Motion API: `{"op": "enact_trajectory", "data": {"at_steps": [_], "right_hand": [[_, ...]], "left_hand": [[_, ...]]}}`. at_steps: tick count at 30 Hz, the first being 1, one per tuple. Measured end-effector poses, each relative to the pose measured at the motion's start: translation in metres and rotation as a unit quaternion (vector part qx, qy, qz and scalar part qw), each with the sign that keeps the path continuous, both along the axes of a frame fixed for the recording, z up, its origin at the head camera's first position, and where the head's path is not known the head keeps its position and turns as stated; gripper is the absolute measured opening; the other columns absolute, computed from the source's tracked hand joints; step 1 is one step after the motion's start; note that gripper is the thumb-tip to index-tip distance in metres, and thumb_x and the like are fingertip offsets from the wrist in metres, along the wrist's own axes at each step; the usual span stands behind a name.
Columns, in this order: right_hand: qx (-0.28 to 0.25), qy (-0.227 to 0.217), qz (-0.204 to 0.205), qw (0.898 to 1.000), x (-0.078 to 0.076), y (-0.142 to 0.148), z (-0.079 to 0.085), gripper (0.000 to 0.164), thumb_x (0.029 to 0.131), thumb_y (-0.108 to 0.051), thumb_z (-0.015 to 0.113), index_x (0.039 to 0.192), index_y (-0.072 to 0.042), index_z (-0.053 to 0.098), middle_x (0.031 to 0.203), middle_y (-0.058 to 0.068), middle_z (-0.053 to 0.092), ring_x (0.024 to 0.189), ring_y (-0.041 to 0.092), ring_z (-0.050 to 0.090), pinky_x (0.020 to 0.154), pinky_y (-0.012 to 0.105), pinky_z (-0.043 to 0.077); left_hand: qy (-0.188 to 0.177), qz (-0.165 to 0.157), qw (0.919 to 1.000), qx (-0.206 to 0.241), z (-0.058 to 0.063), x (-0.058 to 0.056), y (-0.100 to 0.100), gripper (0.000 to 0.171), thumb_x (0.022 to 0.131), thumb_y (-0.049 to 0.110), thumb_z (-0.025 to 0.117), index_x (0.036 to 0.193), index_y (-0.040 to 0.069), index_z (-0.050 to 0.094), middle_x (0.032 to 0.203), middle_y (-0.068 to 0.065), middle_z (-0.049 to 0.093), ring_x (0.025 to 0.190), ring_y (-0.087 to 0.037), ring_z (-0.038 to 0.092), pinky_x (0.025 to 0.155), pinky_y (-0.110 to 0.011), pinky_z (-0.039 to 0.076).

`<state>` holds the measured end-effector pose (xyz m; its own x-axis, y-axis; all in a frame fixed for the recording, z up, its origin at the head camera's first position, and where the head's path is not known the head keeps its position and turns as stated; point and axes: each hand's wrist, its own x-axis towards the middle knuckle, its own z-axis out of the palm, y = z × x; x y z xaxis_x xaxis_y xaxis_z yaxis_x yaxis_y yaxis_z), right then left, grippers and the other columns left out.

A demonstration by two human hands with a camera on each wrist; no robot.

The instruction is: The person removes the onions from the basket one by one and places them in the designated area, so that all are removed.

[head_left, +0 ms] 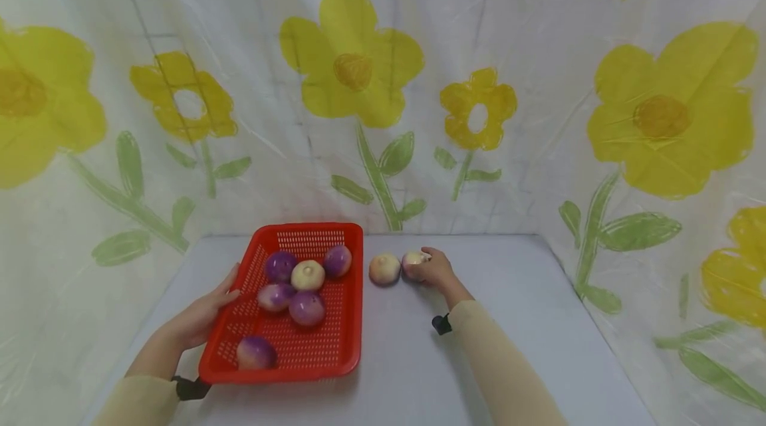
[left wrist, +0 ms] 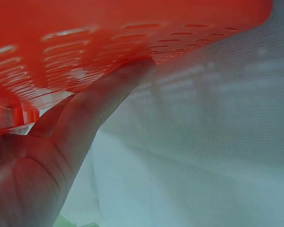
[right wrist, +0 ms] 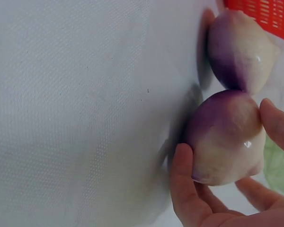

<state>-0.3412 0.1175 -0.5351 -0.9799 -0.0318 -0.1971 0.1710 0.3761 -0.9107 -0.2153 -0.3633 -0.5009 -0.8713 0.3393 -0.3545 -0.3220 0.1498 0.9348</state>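
Note:
My left hand (head_left: pixel 200 319) holds the left side of a red plastic basket (head_left: pixel 357 319), its thumb by the rim. In the left wrist view, fingers (left wrist: pixel 99 99) reach beneath the slotted basket. Several purple-and-white turnips lie inside, among them a pale turnip (head_left: pixel 308 276) in the middle and a purple turnip (head_left: pixel 256 353) near the front. Right of the basket, my right hand (head_left: pixel 438 272) grips a turnip (right wrist: pixel 227 137) on the table, fingers and thumb around its sides. Another turnip (right wrist: pixel 239 49) sits against it, between it and the basket.
A white-covered table (head_left: pixel 479 359) lies under everything. Behind it hangs a white curtain (head_left: pixel 257 167) printed with yellow flowers, reaching down to the table's back edge.

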Motion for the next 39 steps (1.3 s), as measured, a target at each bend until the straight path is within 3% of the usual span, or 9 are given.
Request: {"op": "enact_trajectory", "data": {"at_steps": [4,8,15,22,25,33,39], "right_hand": [[-0.002,-0.006,-0.001,1.000,0.002,-0.001,0.001,0.084,0.072,-0.018,0.081,0.142,-0.001,0.038,0.130,0.028,0.049,0.093,0.027,0.059,0.067,0.039,0.058],[0.011,0.009,-0.012,1.000,0.002,0.000,0.006,0.080,0.075,-0.020,0.079,0.142,-0.002,0.039,0.135,0.032,0.044,0.105,0.034,0.058,0.070,0.038,0.057],[0.045,0.036,-0.047,0.997,-0.001,0.002,0.016,0.076,0.077,-0.028,0.077,0.140,-0.004,0.042,0.143,0.028,0.039,0.128,0.040,0.044,0.100,0.047,0.045],[0.050,0.066,-0.068,0.994,-0.001,0.000,0.036,0.077,0.079,-0.035,0.075,0.142,-0.009,0.040,0.144,0.024,0.039,0.133,0.039,0.038,0.107,0.049,0.038],[0.035,0.077,-0.065,0.994,0.001,-0.004,0.048,0.076,0.079,-0.036,0.075,0.142,-0.012,0.039,0.144,0.022,0.040,0.134,0.038,0.037,0.107,0.049,0.038],[-0.079,0.060,-0.021,0.995,0.012,-0.027,0.076,0.072,0.082,-0.026,0.075,0.143,-0.013,0.039,0.146,0.019,0.036,0.132,0.038,0.039,0.092,0.046,0.052],[-0.128,0.043,0.012,0.991,0.019,-0.054,0.094,0.069,0.081,-0.026,0.075,0.140,-0.017,0.041,0.146,0.017,0.037,0.124,0.034,0.050,0.089,0.049,0.053]], "left_hand": [[-0.003,-0.003,1.0000,0.004,-0.001,0.001,-0.001,0.062,0.105,0.033,0.028,0.144,0.049,-0.017,0.158,-0.011,-0.019,0.132,-0.038,0.041,0.099,-0.052,0.045],[0.001,-0.003,1.0000,-0.001,-0.002,0.001,-0.003,0.062,0.104,0.034,0.028,0.144,0.050,-0.017,0.158,-0.011,-0.018,0.132,-0.038,0.042,0.099,-0.052,0.046],[0.005,-0.002,1.0000,-0.008,0.000,0.002,-0.005,0.063,0.104,0.036,0.029,0.144,0.048,-0.018,0.158,-0.012,-0.019,0.130,-0.038,0.044,0.099,-0.052,0.045],[0.008,-0.003,0.9999,-0.010,0.000,0.003,-0.006,0.063,0.104,0.035,0.029,0.144,0.048,-0.018,0.158,-0.014,-0.017,0.129,-0.038,0.044,0.098,-0.053,0.045],[0.008,-0.003,0.9999,-0.011,-0.001,0.002,-0.005,0.063,0.104,0.035,0.029,0.144,0.048,-0.018,0.158,-0.014,-0.017,0.130,-0.038,0.044,0.098,-0.053,0.046],[0.007,-0.008,0.9999,-0.002,-0.001,0.001,-0.003,0.062,0.105,0.034,0.028,0.144,0.049,-0.018,0.158,-0.012,-0.019,0.130,-0.038,0.043,0.098,-0.052,0.046],[0.005,-0.001,1.0000,-0.004,-0.001,0.001,0.000,0.063,0.104,0.034,0.029,0.144,0.048,-0.017,0.158,-0.009,-0.020,0.133,-0.039,0.039,0.100,-0.053,0.044]]}}
